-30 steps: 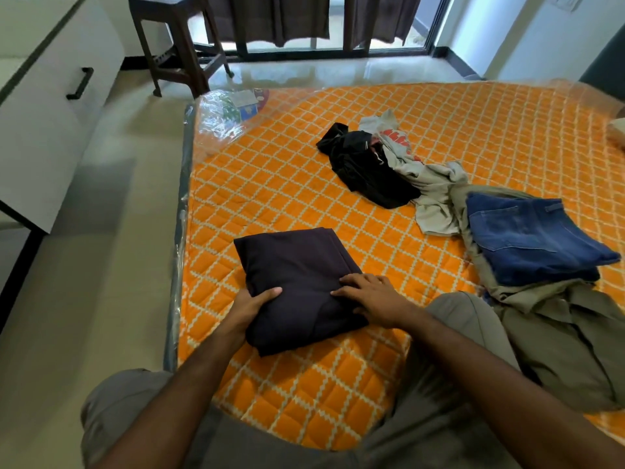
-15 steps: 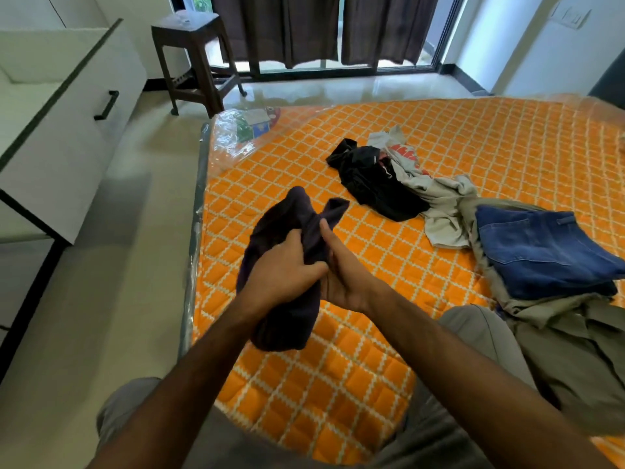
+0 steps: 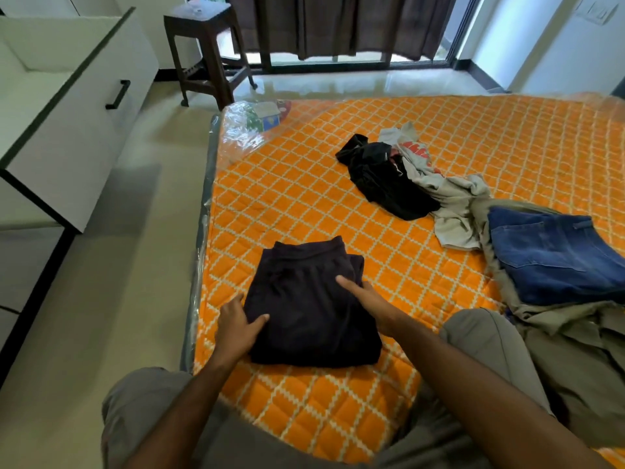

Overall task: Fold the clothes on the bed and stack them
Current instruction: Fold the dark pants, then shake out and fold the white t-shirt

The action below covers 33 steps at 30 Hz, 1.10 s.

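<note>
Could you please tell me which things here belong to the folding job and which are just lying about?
Job: dark folded garment, black garment, grey printed shirt, jeans, olive garment, bed.

Lying about: wooden stool, white cabinet, curtains.

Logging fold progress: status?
Left hand and right hand flat on folded dark garment. Black garment, grey shirt unfolded. Nothing obstructing.
</note>
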Tool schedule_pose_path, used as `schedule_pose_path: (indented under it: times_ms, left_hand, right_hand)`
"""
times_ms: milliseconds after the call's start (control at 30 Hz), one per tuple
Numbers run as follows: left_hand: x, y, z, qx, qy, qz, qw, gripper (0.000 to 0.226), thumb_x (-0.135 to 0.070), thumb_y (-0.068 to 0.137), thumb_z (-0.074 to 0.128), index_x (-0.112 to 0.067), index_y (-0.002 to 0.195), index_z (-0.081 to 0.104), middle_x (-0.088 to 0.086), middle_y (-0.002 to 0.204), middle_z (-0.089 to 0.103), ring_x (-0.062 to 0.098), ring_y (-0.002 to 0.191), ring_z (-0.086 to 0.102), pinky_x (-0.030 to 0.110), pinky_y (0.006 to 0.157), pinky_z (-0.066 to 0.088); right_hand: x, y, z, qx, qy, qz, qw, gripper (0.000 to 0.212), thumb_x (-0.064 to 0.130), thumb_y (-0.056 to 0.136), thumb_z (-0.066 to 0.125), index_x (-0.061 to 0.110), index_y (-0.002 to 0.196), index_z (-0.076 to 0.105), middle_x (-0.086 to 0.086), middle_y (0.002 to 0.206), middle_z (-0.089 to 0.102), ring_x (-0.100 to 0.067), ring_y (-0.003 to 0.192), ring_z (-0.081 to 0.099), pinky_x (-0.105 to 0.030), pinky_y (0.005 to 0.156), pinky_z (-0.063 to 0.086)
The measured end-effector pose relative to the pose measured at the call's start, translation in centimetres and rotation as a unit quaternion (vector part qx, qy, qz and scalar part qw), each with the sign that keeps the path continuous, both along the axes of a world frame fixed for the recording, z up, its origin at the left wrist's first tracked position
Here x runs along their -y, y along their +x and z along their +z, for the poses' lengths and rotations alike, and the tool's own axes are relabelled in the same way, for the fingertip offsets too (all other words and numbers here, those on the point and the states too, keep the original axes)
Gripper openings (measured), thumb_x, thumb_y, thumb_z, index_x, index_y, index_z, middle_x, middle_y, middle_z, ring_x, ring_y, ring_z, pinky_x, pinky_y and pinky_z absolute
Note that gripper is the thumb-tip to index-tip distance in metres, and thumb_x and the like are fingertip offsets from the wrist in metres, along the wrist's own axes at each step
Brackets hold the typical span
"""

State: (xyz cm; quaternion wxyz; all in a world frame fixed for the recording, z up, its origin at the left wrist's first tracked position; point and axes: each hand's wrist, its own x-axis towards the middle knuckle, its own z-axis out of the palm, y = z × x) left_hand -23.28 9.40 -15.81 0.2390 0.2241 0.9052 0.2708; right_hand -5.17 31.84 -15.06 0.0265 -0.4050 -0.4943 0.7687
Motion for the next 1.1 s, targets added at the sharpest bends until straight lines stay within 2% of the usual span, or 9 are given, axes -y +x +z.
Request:
schedule_pose_path:
  times_ms: [133, 233, 333, 467, 600, 733, 900, 1033, 1100]
  left_hand:
    - [-1.9, -1.5, 0.5, 0.207, 0.100, 0.071, 0.971, 0.053, -0.019, 0.085, 0.079, -0.002, 0.130, 0.056, 0.019, 0.131, 0.061, 0.032, 0.111, 0.063, 0.041, 0.091, 0.053]
    - [-3.4, -1.6, 1.7, 0.332, 0.156, 0.091, 0.926, 0.035, -0.013, 0.084, 0.079, -0.006, 0.116, 0.067, 0.013, 0.114, 0.072, 0.027, 0.098, 0.069, 0.036, 0.083, 0.056]
    - [-5.7, -1.4, 3.3, 0.391, 0.161, 0.084, 0.902, 0.040, -0.020, 0.082, 0.081, -0.008, 0.118, 0.069, 0.010, 0.112, 0.074, 0.030, 0.101, 0.070, 0.042, 0.093, 0.055]
    - [-12.2, -0.8, 5.7, 0.407, 0.180, -0.011, 0.895, 0.044, -0.033, 0.081, 0.079, -0.012, 0.119, 0.069, 0.008, 0.119, 0.072, 0.031, 0.104, 0.071, 0.047, 0.099, 0.052]
    - [-21.0, 1.7, 8.9, 0.466, 0.202, -0.190, 0.840, 0.043, -0.034, 0.094, 0.067, -0.025, 0.135, 0.057, -0.002, 0.131, 0.067, 0.023, 0.118, 0.066, 0.045, 0.100, 0.050]
    - [-32.2, 5.9, 12.6, 0.361, 0.203, -0.317, 0.853, 0.080, -0.038, 0.074, 0.088, -0.027, 0.142, 0.048, -0.004, 0.132, 0.065, 0.022, 0.122, 0.063, 0.037, 0.092, 0.055]
    - [-44.0, 12.3, 16.1, 0.292, 0.344, -0.295, 0.842, 0.057, 0.004, 0.090, 0.067, -0.015, 0.139, 0.045, 0.004, 0.117, 0.065, 0.011, 0.100, 0.067, 0.019, 0.068, 0.056]
    - [-47.3, 16.2, 11.9, 0.080, 0.270, -0.456, 0.845, 0.045, -0.006, 0.092, 0.063, -0.014, 0.135, 0.053, 0.000, 0.129, 0.058, 0.024, 0.129, 0.053, 0.032, 0.100, 0.050]
    - [-47.5, 17.9, 8.2, -0.094, 0.150, -0.591, 0.787, 0.055, -0.023, 0.093, 0.063, -0.022, 0.145, 0.048, 0.007, 0.152, 0.044, 0.026, 0.143, 0.038, 0.041, 0.113, 0.037]
  right_hand:
    - [0.0, -1.3, 0.2, 0.087, 0.194, 0.077, 0.974, 0.083, 0.031, 0.082, 0.084, 0.020, 0.144, 0.030, 0.007, 0.134, 0.049, -0.016, 0.121, 0.053, -0.029, 0.095, 0.046]
    - [-0.2, -1.5, -0.6, 0.093, 0.189, 0.040, 0.977, 0.080, 0.018, 0.086, 0.079, 0.021, 0.151, 0.033, 0.000, 0.142, 0.053, -0.025, 0.128, 0.054, -0.036, 0.099, 0.047]
    - [-1.4, -1.2, 0.6, 0.081, 0.180, 0.000, 0.980, 0.060, 0.010, 0.087, 0.073, 0.023, 0.140, 0.048, -0.001, 0.133, 0.061, -0.024, 0.115, 0.062, -0.040, 0.095, 0.052]
    - [-6.1, 1.2, 4.6, 0.007, 0.165, -0.112, 0.980, 0.045, -0.003, 0.089, 0.067, 0.021, 0.125, 0.056, 0.001, 0.116, 0.067, -0.016, 0.100, 0.066, -0.026, 0.074, 0.053]
    - [-13.2, 6.3, 9.1, -0.045, 0.200, -0.249, 0.946, 0.053, -0.009, 0.086, 0.067, 0.017, 0.131, 0.058, 0.001, 0.117, 0.069, -0.018, 0.106, 0.066, -0.023, 0.075, 0.053]
    - [-20.8, 13.1, 12.5, -0.028, 0.267, -0.373, 0.888, 0.056, -0.004, 0.086, 0.070, 0.016, 0.136, 0.056, -0.004, 0.121, 0.068, -0.019, 0.100, 0.066, -0.027, 0.081, 0.055]
    - [-25.5, 20.6, 12.1, -0.016, 0.268, -0.548, 0.793, 0.056, 0.010, 0.095, 0.069, 0.017, 0.145, 0.045, -0.003, 0.133, 0.059, -0.025, 0.113, 0.060, -0.042, 0.097, 0.052]
    - [-25.2, 24.7, 6.1, 0.079, 0.203, -0.597, 0.772, 0.072, 0.008, 0.092, 0.072, 0.011, 0.150, 0.031, -0.009, 0.147, 0.048, -0.030, 0.130, 0.050, -0.049, 0.111, 0.043]
    - [-24.8, 24.9, 3.4, 0.123, 0.185, -0.623, 0.750, 0.072, 0.005, 0.087, 0.076, 0.004, 0.144, 0.032, -0.016, 0.147, 0.048, -0.033, 0.133, 0.050, -0.043, 0.109, 0.042]
